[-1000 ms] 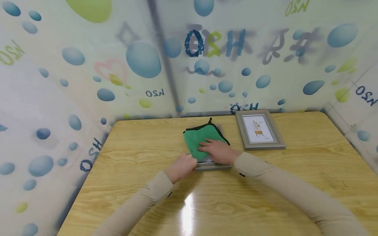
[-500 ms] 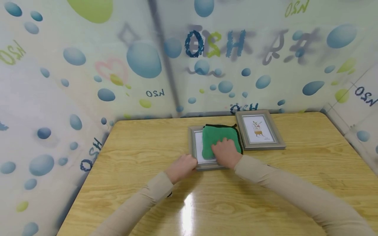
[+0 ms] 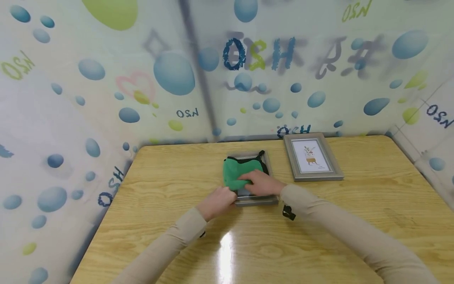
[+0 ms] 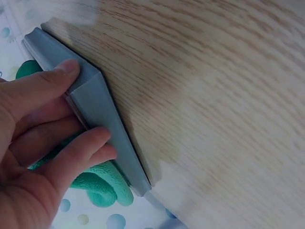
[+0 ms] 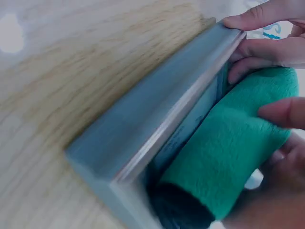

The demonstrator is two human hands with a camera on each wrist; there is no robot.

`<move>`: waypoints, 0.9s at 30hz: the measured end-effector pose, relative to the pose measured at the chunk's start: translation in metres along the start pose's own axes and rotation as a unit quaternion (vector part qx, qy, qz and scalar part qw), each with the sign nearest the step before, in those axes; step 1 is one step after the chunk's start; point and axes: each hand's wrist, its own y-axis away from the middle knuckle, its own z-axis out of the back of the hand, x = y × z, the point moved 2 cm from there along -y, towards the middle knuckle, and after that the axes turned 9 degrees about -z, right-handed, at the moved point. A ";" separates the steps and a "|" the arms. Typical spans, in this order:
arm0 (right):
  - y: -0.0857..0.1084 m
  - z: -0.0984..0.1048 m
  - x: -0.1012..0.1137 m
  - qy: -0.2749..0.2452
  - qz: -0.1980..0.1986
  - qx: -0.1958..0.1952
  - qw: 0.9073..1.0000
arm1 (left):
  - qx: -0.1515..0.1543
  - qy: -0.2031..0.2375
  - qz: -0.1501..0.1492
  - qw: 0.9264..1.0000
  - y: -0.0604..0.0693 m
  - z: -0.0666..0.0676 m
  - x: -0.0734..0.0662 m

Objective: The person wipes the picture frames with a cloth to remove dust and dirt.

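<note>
Left hand [image 3: 218, 202]: we see thumb and fingers gripping the near left corner of the grey frame [image 3: 256, 201].
Right hand [image 3: 263, 184]: we see thumb and fingers pinching the green cloth [image 3: 234, 170].
Green cloth: bunched over the grey frame.
Grey frame: on the wooden table [image 3: 170, 173].

A picture frame [image 3: 257, 201] and, farther right, a second frame [image 3: 313, 157] lie on the wood-grained table [image 3: 170, 173].

Grn cloth [image 3: 232, 172], blk trim [image 3: 244, 160]; gry frame [image 3: 257, 201].
</note>
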 end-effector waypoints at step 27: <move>0.053 0.007 -0.002 0.262 -0.019 -0.036 0.964 | 0.004 0.024 0.026 0.999 0.003 -0.001 0.000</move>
